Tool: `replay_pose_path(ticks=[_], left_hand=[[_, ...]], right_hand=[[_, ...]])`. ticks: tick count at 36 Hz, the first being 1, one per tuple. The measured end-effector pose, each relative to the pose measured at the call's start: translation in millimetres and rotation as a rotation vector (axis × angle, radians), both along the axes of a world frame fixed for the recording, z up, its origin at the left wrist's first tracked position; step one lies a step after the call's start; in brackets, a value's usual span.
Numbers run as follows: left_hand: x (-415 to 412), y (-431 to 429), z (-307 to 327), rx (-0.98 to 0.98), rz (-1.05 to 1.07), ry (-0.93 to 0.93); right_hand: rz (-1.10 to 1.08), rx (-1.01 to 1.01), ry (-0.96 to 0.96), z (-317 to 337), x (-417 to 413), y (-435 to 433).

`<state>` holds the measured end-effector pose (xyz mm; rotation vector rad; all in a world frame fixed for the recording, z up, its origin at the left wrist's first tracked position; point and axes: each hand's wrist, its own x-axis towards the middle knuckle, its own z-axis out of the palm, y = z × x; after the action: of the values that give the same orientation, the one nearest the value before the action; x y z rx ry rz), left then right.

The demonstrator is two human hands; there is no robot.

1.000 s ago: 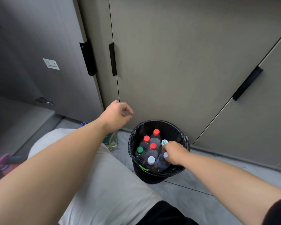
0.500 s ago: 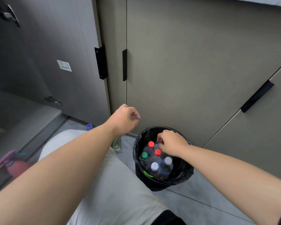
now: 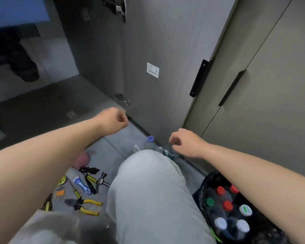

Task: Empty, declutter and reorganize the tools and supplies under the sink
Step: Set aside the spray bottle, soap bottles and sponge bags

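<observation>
Since the lined bin (image 3: 203, 185) gathers discards, left hand (image 3: 113, 121) and right hand (image 3: 187, 143) hover empty, loosely curled, near a purple-capped bottle (image 3: 150, 139).

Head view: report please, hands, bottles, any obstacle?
Left hand and right hand empty, loosely curled. Bin holds capped bottles. Loose bottle on floor, partly behind knee.
</observation>
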<state>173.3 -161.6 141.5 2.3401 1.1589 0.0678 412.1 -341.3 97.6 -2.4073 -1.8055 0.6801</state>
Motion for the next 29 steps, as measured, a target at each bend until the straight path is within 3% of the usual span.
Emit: replay_pose_path(ticks=[6,13,29], left_hand=[[-56,56,-44,-0.04,-0.009,0.16],[-105,109,-91,-0.132,-0.036,0.338],[-129,165,-171,-0.128,0.014,0.588]], right_hand=[[-0.016,-0.176,-0.006,-60,-7,78],[-0.056,-0.231,0.03,-122,-18,135],[0.048,0.039,-0.087,-135,-31,231]])
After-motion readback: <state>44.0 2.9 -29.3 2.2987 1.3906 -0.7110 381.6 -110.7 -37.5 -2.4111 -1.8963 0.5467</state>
